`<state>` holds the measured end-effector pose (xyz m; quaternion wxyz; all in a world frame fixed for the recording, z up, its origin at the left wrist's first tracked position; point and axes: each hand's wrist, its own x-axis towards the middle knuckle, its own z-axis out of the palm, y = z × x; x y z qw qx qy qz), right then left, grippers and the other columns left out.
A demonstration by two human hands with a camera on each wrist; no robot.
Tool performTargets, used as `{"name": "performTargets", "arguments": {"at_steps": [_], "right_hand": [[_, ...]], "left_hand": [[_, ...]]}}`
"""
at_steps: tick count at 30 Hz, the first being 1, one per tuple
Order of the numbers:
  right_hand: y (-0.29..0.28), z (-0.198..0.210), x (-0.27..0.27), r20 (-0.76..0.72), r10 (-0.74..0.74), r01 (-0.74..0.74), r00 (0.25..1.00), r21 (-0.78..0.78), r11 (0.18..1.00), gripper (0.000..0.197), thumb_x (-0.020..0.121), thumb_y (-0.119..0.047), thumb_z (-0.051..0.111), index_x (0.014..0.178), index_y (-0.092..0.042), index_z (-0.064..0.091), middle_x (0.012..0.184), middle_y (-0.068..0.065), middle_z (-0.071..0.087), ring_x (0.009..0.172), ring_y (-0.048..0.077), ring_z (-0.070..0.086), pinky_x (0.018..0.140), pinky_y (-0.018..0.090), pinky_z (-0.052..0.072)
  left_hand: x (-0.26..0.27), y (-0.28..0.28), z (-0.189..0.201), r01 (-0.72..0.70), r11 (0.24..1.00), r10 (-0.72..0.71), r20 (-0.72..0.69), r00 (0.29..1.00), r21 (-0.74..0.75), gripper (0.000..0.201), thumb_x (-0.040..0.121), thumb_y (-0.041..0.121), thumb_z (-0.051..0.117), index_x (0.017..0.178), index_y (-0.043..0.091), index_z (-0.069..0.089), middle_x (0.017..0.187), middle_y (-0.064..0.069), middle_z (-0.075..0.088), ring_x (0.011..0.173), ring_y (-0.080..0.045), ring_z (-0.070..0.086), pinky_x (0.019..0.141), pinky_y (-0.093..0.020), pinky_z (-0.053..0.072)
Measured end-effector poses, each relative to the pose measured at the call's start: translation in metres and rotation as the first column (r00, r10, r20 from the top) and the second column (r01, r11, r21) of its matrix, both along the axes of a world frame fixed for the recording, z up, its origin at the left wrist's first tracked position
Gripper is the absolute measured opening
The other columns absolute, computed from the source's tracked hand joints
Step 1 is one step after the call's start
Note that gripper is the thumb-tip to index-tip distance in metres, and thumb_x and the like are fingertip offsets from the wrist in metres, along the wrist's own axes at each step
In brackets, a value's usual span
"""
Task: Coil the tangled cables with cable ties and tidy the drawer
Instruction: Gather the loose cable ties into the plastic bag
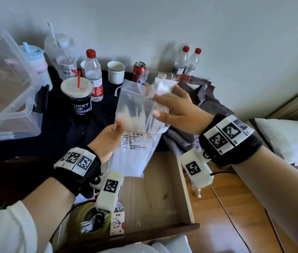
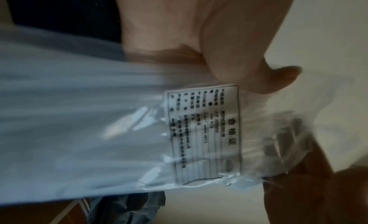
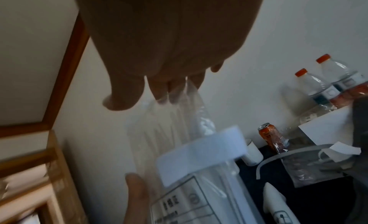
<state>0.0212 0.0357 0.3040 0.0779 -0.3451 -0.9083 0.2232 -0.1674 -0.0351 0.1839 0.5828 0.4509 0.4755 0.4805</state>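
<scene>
A clear bag of white cable ties [image 1: 137,106] with a printed label [image 1: 137,141] hangs upright over the open wooden drawer [image 1: 155,190]. My left hand [image 1: 117,128] grips the bag's left edge, thumb on the front and fingers hidden behind it. In the left wrist view the bag [image 2: 99,117] fills the frame below that hand [image 2: 229,54]. My right hand [image 1: 156,104] is at the bag's top. In the right wrist view its straight fingertips [image 3: 169,97] sit in the bag's mouth [image 3: 179,125], thumb apart. Tangled white and black cables [image 1: 91,221] lie in a tape roll at the drawer's front left.
On the dark tabletop behind stand a coffee cup with a red straw [image 1: 78,101], water bottles [image 1: 93,73], a white mug [image 1: 116,72] and a red can [image 1: 139,70]. A clear storage box [image 1: 3,88] sits left. Grey cloth [image 1: 208,101] lies right; a black cord [image 1: 236,216] crosses the floor.
</scene>
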Motion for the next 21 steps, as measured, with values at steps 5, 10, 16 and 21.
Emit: {"name": "performTargets", "arguments": {"at_steps": [5,10,16,21], "right_hand": [[0.000,-0.019,0.007,-0.397,-0.291,0.158,0.871,-0.336,0.929,0.035,0.077,-0.021,0.071,0.110,-0.015,0.061,0.105,-0.003,0.063,0.093,0.001,0.060,0.089,0.028,0.051],[-0.009,-0.036,-0.003,-0.431,-0.244,0.117,0.869,-0.300,0.947,0.019,0.075,-0.009,0.072,0.062,-0.021,0.064,0.055,-0.014,0.060,0.058,0.001,0.051,0.061,0.017,0.044],[-0.004,-0.036,0.005,-0.530,-0.381,0.274,0.758,-0.271,0.923,0.020,0.079,-0.019,0.072,0.061,-0.026,0.066,0.059,0.010,0.063,0.057,0.017,0.052,0.061,0.032,0.046],[-0.007,-0.040,0.000,-0.441,-0.321,0.251,0.838,-0.212,0.945,0.013,0.083,-0.017,0.067,0.075,-0.008,0.071,0.074,0.005,0.071,0.067,0.012,0.062,0.071,0.030,0.050]], "left_hand": [[0.001,-0.009,0.010,-0.017,1.000,0.016,0.081,0.997,0.012,0.091,0.055,0.085,0.049,0.105,0.010,0.063,0.096,0.010,0.074,0.096,-0.001,0.067,0.076,-0.012,0.051],[0.009,-0.006,0.010,-0.086,0.996,0.085,0.031,0.996,0.036,0.104,0.039,0.091,0.054,0.107,0.013,0.062,0.106,0.005,0.072,0.105,-0.006,0.065,0.089,-0.023,0.051],[0.002,-0.001,0.010,-0.103,0.994,0.101,0.070,0.992,0.026,0.091,0.054,0.090,0.039,0.114,0.026,0.063,0.115,0.000,0.069,0.112,-0.016,0.063,0.089,-0.033,0.053],[0.004,0.000,0.012,-0.018,0.996,0.013,0.054,0.998,0.090,0.110,0.041,0.087,0.059,0.121,0.011,0.056,0.116,-0.001,0.068,0.106,-0.015,0.065,0.084,-0.036,0.054]]}}
